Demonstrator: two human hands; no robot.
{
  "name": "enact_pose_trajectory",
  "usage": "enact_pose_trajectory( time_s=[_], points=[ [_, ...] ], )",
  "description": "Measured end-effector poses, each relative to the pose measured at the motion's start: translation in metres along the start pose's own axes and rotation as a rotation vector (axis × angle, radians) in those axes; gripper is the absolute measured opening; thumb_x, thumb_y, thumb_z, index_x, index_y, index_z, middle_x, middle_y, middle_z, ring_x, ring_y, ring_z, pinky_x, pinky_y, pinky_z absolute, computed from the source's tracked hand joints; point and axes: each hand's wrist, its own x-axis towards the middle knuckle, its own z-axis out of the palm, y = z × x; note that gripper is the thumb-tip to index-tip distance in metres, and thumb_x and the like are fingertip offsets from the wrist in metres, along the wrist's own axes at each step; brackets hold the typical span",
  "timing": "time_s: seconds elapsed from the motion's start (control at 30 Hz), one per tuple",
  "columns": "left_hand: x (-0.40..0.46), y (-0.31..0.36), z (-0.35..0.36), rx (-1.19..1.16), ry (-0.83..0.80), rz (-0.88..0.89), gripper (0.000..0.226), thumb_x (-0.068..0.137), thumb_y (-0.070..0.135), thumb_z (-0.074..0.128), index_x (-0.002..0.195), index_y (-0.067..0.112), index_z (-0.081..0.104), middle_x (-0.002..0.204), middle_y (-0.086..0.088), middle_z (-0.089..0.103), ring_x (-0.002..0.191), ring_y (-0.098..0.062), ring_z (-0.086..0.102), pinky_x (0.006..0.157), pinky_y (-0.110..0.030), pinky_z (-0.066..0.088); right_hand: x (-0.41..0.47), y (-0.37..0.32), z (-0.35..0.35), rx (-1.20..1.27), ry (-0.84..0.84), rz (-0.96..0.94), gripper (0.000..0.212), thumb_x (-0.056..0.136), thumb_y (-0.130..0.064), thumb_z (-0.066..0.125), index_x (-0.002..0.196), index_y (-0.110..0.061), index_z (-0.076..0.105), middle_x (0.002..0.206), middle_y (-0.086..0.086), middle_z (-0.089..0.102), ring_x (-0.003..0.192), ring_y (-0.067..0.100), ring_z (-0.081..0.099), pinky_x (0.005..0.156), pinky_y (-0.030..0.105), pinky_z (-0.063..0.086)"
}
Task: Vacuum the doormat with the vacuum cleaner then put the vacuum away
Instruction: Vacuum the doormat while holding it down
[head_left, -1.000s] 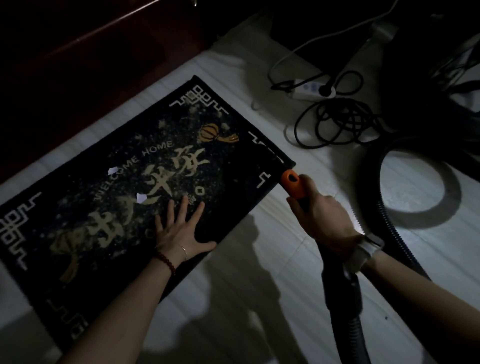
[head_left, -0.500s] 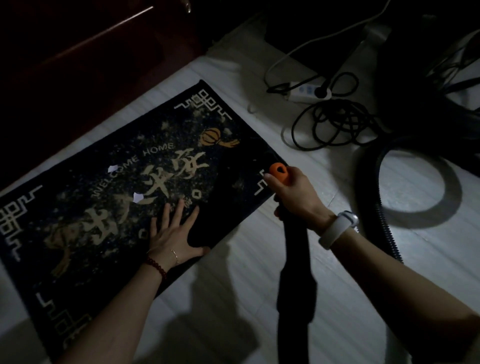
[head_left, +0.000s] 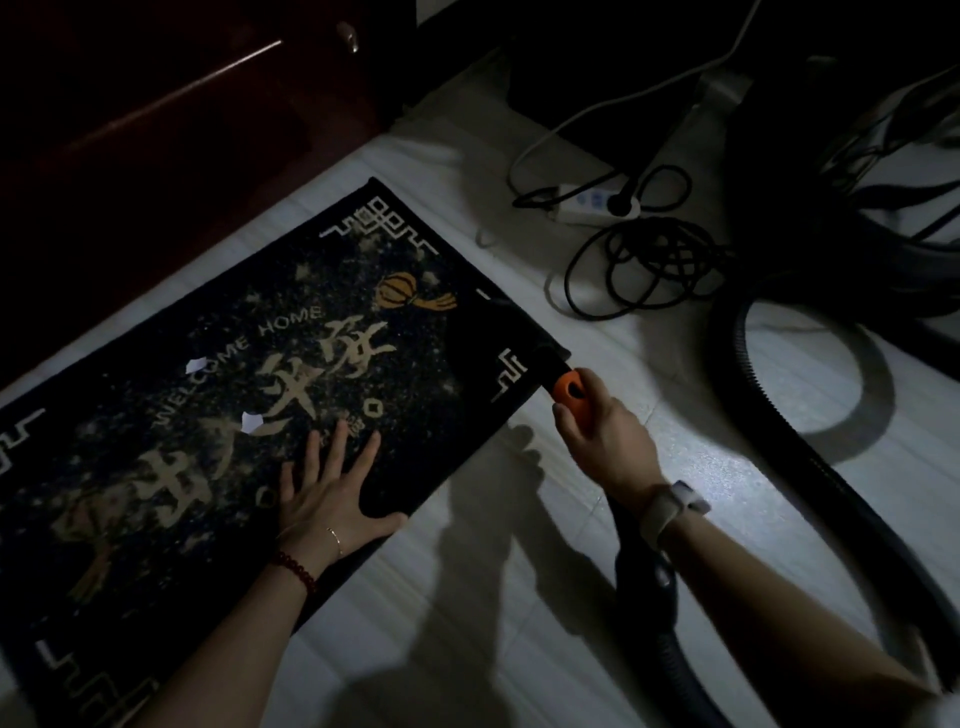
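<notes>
A dark doormat (head_left: 156, 452) with gold characters and "WELCOME HOME" lies slantwise on the pale floor. Two small white paper scraps (head_left: 251, 421) rest on it. My left hand (head_left: 327, 493) lies flat on the mat's near edge, fingers spread. My right hand (head_left: 602, 441) grips the vacuum nozzle (head_left: 569, 389) at its orange collar. The nozzle's black tip sits on the mat's right corner. The black ribbed vacuum hose (head_left: 810, 467) loops off to the right and runs back under my right forearm.
A white power strip (head_left: 592, 200) with a plug and a tangle of black cable (head_left: 654, 270) lie on the floor beyond the mat. Dark wooden furniture (head_left: 156, 104) stands along the mat's far side. A dark bulky shape fills the top right corner.
My right hand has pushed the nozzle forward, so its tip now rests on the mat's right corner. My left hand has stayed flat on the mat.
</notes>
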Motion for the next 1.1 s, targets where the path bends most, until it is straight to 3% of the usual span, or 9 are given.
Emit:
enact_pose_trajectory(
  time_s=[0.1,0.2,0.43,0.67,0.8,0.83,0.97,1.03,1.1],
  points=[
    [0.0,0.0,0.001,-0.008,0.017,0.001,0.102,0.071,0.075,0.047,0.14,0.04,-0.02,0.15,0.002,-0.032,0.139,-0.026,-0.026,0.115,-0.049,-0.003,-0.007,-0.006,0.006,0.024,0.087,0.04,0.054,0.093,-0.042,0.046,0.137,-0.015,0.029,0.111,0.02,0.063,0.088,0.036,0.061,0.067,0.033,0.044],
    [0.0,-0.001,0.003,-0.008,0.029,0.003,0.102,0.071,0.076,0.046,0.141,0.04,-0.02,0.15,0.003,-0.032,0.14,-0.025,-0.026,0.116,-0.049,-0.003,-0.005,-0.007,-0.001,-0.01,0.085,0.024,0.048,0.093,-0.042,0.046,0.129,-0.013,0.035,0.105,0.019,0.064,0.075,0.029,0.055,0.062,0.032,0.041],
    [-0.001,-0.001,0.003,-0.041,0.053,-0.007,0.109,0.069,0.075,0.05,0.142,0.034,-0.019,0.151,0.006,-0.029,0.141,-0.023,-0.023,0.116,-0.048,-0.003,-0.064,-0.014,0.019,-0.111,-0.18,-0.228,0.061,0.093,-0.044,0.042,0.144,-0.024,0.015,0.113,0.01,0.061,0.08,0.023,0.057,0.069,0.029,0.045],
    [0.002,-0.001,0.004,-0.056,0.041,-0.034,0.115,0.068,0.074,0.053,0.143,0.029,-0.021,0.151,0.007,-0.028,0.141,-0.021,-0.022,0.116,-0.047,-0.003,-0.038,-0.002,-0.009,-0.026,0.058,0.019,0.052,0.093,-0.039,0.045,0.138,-0.019,0.029,0.082,0.006,0.054,0.053,0.012,0.036,0.047,0.022,0.026],
    [0.001,-0.001,0.003,-0.079,0.064,-0.037,0.115,0.067,0.072,0.057,0.144,0.028,-0.017,0.153,0.008,-0.025,0.142,-0.021,-0.02,0.115,-0.047,-0.001,-0.087,-0.018,0.025,-0.148,-0.214,-0.259,0.058,0.093,-0.047,0.039,0.142,-0.026,0.017,0.1,0.003,0.059,0.067,0.013,0.045,0.06,0.021,0.034],
    [0.0,-0.001,0.003,-0.082,0.073,-0.033,0.115,0.067,0.073,0.056,0.144,0.027,-0.016,0.153,0.008,-0.025,0.142,-0.02,-0.019,0.116,-0.047,-0.001,-0.091,-0.014,0.022,-0.185,-0.214,-0.285,0.059,0.093,-0.049,0.037,0.143,-0.027,0.014,0.105,0.004,0.06,0.069,0.014,0.047,0.063,0.023,0.036],
    [-0.001,-0.002,0.005,-0.079,0.089,-0.031,0.115,0.067,0.074,0.054,0.144,0.026,-0.017,0.153,0.008,-0.024,0.142,-0.019,-0.019,0.116,-0.046,-0.002,-0.052,0.002,-0.013,-0.2,-0.056,-0.088,0.053,0.092,-0.043,0.045,0.139,-0.024,0.029,0.095,0.014,0.062,0.069,0.027,0.052,0.06,0.025,0.033],
    [-0.001,-0.002,0.005,-0.084,0.087,-0.031,0.115,0.067,0.074,0.054,0.144,0.026,-0.017,0.153,0.008,-0.025,0.142,-0.019,-0.019,0.116,-0.046,-0.002,-0.035,-0.002,-0.016,-0.1,0.038,0.001,0.049,0.093,-0.04,0.047,0.135,-0.02,0.032,0.083,0.009,0.054,0.056,0.02,0.042,0.049,0.024,0.027],
    [-0.001,0.0,0.005,-0.107,0.091,-0.034,0.117,0.067,0.073,0.056,0.145,0.025,-0.016,0.153,0.008,-0.024,0.142,-0.019,-0.019,0.115,-0.047,-0.003,-0.037,-0.016,-0.003,-0.041,0.033,-0.031,0.05,0.093,-0.04,0.046,0.136,-0.02,0.03,0.084,0.002,0.052,0.053,0.01,0.038,0.047,0.021,0.025]
  ],
)
